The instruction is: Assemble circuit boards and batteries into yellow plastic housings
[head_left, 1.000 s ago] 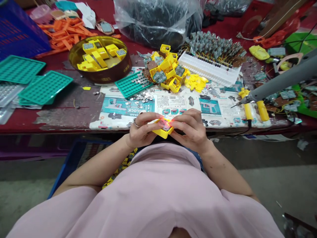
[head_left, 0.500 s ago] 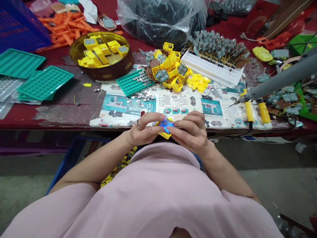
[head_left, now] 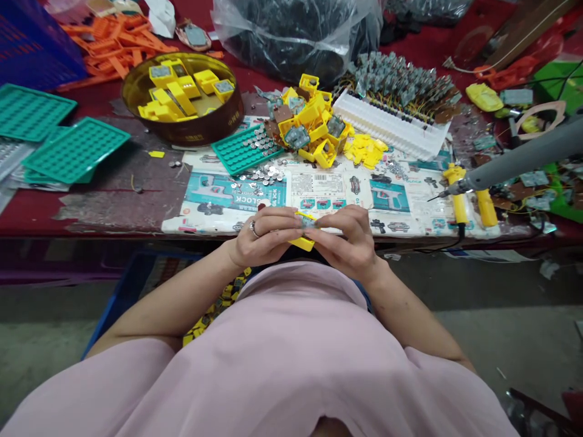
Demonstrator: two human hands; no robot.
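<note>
A small yellow plastic housing [head_left: 304, 243] with a grey circuit piece in it sits between both of my hands at the table's near edge. My left hand [head_left: 263, 238], a ring on one finger, pinches its left side. From the right, my right hand [head_left: 347, 238] pinches it with thumb and fingers closed over the top. Farther back on the table lie a pile of yellow housings [head_left: 312, 124], loose button cells [head_left: 263, 176] and a green tray [head_left: 243, 150] partly filled with cells.
A round brown tin [head_left: 182, 127] holds more yellow housings. Green trays [head_left: 75, 149] lie at the left, orange strips [head_left: 122, 42] behind. A white rack of wired boards [head_left: 387, 121], yellow-handled tools [head_left: 456, 191], a grey arm [head_left: 523, 158] and a plastic bag [head_left: 296, 36] crowd the right and back. A blue crate [head_left: 132, 291] stands below.
The light in the held housing showed red, then blue, and is now off. My hands have stayed at the table edge, fingers closing further over the piece.
</note>
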